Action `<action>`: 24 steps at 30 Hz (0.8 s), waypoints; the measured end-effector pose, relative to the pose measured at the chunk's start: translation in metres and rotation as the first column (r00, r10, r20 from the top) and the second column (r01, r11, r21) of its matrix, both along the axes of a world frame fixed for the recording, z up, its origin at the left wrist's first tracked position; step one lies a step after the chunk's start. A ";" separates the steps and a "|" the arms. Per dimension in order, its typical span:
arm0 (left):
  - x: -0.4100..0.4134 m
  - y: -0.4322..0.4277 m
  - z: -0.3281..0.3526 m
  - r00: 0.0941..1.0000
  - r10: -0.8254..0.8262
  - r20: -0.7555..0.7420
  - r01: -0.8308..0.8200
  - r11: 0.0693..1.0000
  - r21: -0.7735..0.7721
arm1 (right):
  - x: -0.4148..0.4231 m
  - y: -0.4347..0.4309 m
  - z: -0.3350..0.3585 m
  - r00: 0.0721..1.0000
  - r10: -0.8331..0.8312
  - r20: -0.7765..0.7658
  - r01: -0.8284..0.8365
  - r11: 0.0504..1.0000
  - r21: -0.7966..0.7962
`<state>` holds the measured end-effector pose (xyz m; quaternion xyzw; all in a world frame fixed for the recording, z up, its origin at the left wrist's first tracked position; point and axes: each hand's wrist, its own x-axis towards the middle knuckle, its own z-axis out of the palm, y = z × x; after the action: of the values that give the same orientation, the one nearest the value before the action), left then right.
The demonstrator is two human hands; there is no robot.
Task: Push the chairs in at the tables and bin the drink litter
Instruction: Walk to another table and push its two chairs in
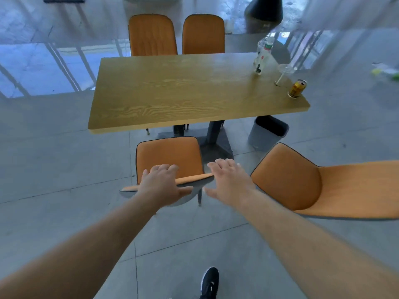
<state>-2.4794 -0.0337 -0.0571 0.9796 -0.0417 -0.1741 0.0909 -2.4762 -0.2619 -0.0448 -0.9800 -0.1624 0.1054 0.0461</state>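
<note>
An orange chair (170,154) stands pulled back from the near side of a wooden table (172,93). My left hand (160,184) grips the top of its backrest, fingers over the front. My right hand (228,180) hovers at the backrest's right corner, fingers spread, holding nothing. A second orange chair (302,180) stands out from the table at the right, turned at an angle. On the table's right end stand a clear plastic bottle (263,53), a clear cup with a straw (284,72) and a gold can (297,88).
A grey bin (267,134) stands on the floor under the table's right end. Two more orange chairs (177,35) are tucked in at the far side. The table's dark pedestal base (216,143) sits just beyond the near chair. Some litter (386,71) lies on the floor at far right.
</note>
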 end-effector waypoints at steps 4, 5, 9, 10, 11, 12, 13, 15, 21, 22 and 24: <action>0.005 -0.088 0.046 0.989 -0.094 0.114 0.111 0.981 -0.159 | -0.018 -0.079 0.045 0.997 -0.060 0.051 0.062 0.997 -0.047; 0.004 -0.111 0.054 0.986 -0.112 0.128 0.134 0.974 -0.181 | -0.023 -0.102 0.054 0.995 -0.078 0.066 0.082 0.995 -0.053; -0.005 -0.211 0.075 0.970 -0.186 0.156 0.217 0.953 -0.210 | -0.042 -0.205 0.081 0.972 -0.202 0.124 0.205 0.979 -0.017; -0.006 -0.239 0.077 0.965 -0.202 0.164 0.234 0.950 -0.208 | -0.046 -0.233 0.084 0.965 -0.226 0.136 0.230 0.973 -0.017; -0.007 -0.268 0.077 0.962 -0.215 0.169 0.248 0.947 -0.206 | -0.049 -0.263 0.086 0.959 -0.242 0.146 0.248 0.968 -0.025; -0.008 -0.298 0.077 0.959 -0.225 0.171 0.258 0.944 -0.204 | -0.051 -0.293 0.085 0.955 -0.252 0.153 0.260 0.965 -0.034; -0.007 -0.330 0.076 0.958 -0.229 0.174 0.262 0.944 -0.202 | -0.052 -0.325 0.084 0.953 -0.257 0.158 0.266 0.963 -0.041; -0.007 -0.395 0.074 0.961 -0.219 0.170 0.251 0.948 -0.197 | -0.054 -0.390 0.083 0.954 -0.253 0.162 0.263 0.964 -0.047; -0.012 -0.576 0.055 0.979 -0.180 0.100 0.196 0.965 -0.176 | -0.048 -0.576 0.079 0.960 -0.258 0.111 0.266 0.962 -0.066; -0.013 -0.592 0.052 0.982 -0.168 0.082 0.180 0.968 -0.175 | -0.048 -0.596 0.078 0.963 -0.251 0.101 0.260 0.962 -0.084; -0.013 -0.631 0.050 0.987 -0.148 0.063 0.157 0.973 -0.169 | -0.044 -0.644 0.079 0.964 -0.253 0.078 0.261 0.958 -0.117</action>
<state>-2.4920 -0.6650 -0.0073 0.9660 -0.1340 -0.1517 0.1612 -2.5207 -0.9055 0.0340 -0.9965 -0.0283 0.0779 -0.0076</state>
